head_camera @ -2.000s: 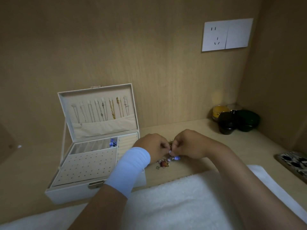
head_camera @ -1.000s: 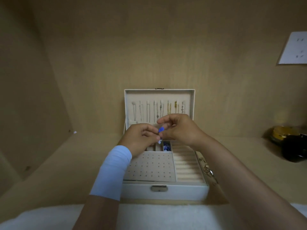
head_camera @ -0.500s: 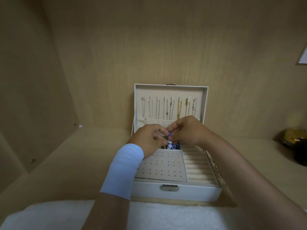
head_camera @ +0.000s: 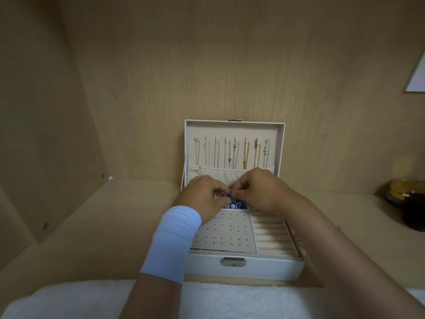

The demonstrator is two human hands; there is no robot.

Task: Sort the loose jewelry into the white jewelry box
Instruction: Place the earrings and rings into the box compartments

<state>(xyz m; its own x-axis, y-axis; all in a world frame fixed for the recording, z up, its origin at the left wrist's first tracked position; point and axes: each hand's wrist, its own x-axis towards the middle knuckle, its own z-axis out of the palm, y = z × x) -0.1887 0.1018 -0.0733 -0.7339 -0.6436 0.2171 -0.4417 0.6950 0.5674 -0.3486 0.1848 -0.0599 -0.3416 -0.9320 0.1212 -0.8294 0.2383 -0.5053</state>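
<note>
The white jewelry box (head_camera: 264, 268) stands open on the wooden shelf, its lid upright with several chains (head_camera: 245, 155) hanging inside. My left hand (head_camera: 204, 199) and my right hand (head_camera: 259, 189) meet over the small back compartments, and together they pinch a small blue jewelry piece (head_camera: 228, 195) between their fingertips. Directly below it, more blue beads (head_camera: 239, 205) lie in a back compartment. The earring panel with holes (head_camera: 226, 234) and the ring rolls (head_camera: 272, 233) lie in front of my hands. A white band covers my left wrist.
A white towel (head_camera: 230, 300) lies along the near edge. Dark and gold round containers (head_camera: 407, 201) sit at the far right of the shelf. Loose metal pieces (head_camera: 299, 242) lie just right of the box. Wooden walls close in behind and at the left.
My hands carried the blue piece from the shelf right of the box to over its back compartments, then lowered it toward the blue beads. The view swung to centre the box.
</note>
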